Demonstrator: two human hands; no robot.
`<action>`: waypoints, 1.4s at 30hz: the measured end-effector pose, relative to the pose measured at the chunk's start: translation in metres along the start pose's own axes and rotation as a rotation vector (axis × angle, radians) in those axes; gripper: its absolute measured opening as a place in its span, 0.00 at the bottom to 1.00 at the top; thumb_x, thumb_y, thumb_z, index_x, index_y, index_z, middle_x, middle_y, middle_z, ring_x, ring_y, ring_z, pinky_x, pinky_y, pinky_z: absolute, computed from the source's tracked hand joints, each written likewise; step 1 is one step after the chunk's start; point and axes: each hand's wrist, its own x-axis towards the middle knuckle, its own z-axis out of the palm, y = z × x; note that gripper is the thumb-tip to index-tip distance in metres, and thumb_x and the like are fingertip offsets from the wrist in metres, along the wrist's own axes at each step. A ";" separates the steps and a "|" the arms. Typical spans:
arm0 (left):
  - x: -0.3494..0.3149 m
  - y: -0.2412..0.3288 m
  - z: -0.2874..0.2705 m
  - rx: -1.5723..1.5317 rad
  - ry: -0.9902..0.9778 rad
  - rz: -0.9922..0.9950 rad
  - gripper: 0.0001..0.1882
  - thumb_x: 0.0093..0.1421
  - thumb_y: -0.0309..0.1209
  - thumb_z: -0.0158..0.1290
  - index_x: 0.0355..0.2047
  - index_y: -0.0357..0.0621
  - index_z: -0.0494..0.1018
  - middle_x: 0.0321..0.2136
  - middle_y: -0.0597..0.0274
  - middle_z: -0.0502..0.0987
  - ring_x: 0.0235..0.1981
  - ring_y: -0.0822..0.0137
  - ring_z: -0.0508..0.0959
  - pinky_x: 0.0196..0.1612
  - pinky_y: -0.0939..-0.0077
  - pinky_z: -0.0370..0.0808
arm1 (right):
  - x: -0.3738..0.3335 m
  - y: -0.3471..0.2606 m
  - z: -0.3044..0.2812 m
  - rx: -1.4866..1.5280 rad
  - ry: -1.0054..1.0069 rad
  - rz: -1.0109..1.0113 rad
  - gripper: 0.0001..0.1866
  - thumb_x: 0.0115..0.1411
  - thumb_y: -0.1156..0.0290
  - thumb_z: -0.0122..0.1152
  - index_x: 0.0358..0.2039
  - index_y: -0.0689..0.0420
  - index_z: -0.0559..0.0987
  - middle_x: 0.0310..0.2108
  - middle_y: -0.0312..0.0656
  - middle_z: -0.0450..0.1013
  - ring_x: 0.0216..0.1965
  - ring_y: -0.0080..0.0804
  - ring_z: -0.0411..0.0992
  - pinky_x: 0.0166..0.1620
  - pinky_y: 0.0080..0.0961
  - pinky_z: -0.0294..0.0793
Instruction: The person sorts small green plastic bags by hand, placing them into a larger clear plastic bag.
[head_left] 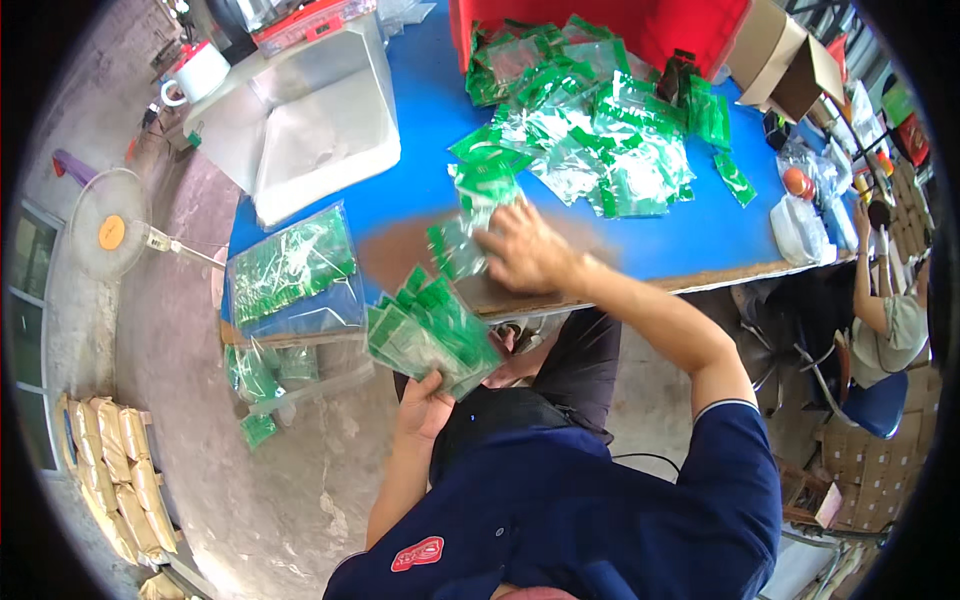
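My left hand is closed on the lower end of a fanned bundle of flat green-and-clear sachets, held in front of the table edge. My right hand is over the near edge of the table, fingers bent and thumb drawn in on a green-and-clear sachet. Another green sachet lies just beyond its fingertips. Farther back, a loose heap of the same sachets spills from a red bin. Part of the gripped sachet is hidden under my right hand.
A metal tray stands at the left of the blue table. Near it, a clear bag of green sachets lies at the corner; another bag hangs below. A plastic tub sits at the right edge. Another person sits at far right.
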 end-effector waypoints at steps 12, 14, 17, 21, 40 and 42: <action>0.001 0.003 0.003 0.046 0.206 0.019 0.33 0.63 0.27 0.56 0.67 0.42 0.59 0.63 0.56 0.68 0.64 0.55 0.68 0.68 0.50 0.64 | -0.038 -0.031 -0.014 0.186 -0.022 0.010 0.25 0.60 0.65 0.64 0.57 0.53 0.73 0.56 0.47 0.69 0.56 0.49 0.68 0.58 0.44 0.70; 0.001 0.009 0.001 0.055 0.141 -0.040 0.34 0.61 0.27 0.57 0.66 0.41 0.60 0.61 0.55 0.70 0.63 0.54 0.69 0.67 0.49 0.65 | -0.057 -0.034 -0.016 0.143 -0.012 -0.055 0.25 0.59 0.66 0.64 0.58 0.54 0.72 0.57 0.48 0.68 0.57 0.50 0.68 0.60 0.46 0.69; 0.000 0.012 -0.028 -0.093 -0.004 -0.125 0.33 0.59 0.27 0.57 0.65 0.40 0.62 0.60 0.54 0.71 0.63 0.52 0.70 0.67 0.48 0.64 | -0.068 -0.034 -0.008 0.129 0.089 -0.173 0.19 0.64 0.68 0.62 0.54 0.57 0.74 0.51 0.45 0.73 0.51 0.38 0.72 0.56 0.40 0.71; 0.009 0.000 -0.007 -0.270 -0.116 -0.115 0.35 0.55 0.27 0.62 0.63 0.39 0.65 0.60 0.52 0.72 0.63 0.51 0.70 0.68 0.48 0.63 | -0.045 -0.094 -0.011 1.641 0.368 0.912 0.11 0.71 0.66 0.55 0.46 0.60 0.78 0.39 0.35 0.78 0.38 0.20 0.73 0.41 0.24 0.75; -0.039 0.046 -0.018 0.346 0.062 0.100 0.46 0.52 0.25 0.67 0.68 0.43 0.56 0.62 0.59 0.68 0.63 0.56 0.68 0.65 0.54 0.65 | -0.019 -0.055 0.027 0.125 -0.023 -0.146 0.41 0.58 0.45 0.63 0.60 0.64 0.68 0.61 0.54 0.66 0.62 0.54 0.64 0.62 0.48 0.64; -0.047 0.068 -0.012 0.521 -0.042 0.062 0.49 0.48 0.24 0.69 0.69 0.44 0.56 0.61 0.59 0.69 0.62 0.56 0.70 0.65 0.56 0.66 | -0.050 -0.059 0.031 0.157 0.074 -0.241 0.27 0.58 0.61 0.65 0.55 0.58 0.73 0.48 0.47 0.73 0.53 0.49 0.72 0.52 0.44 0.72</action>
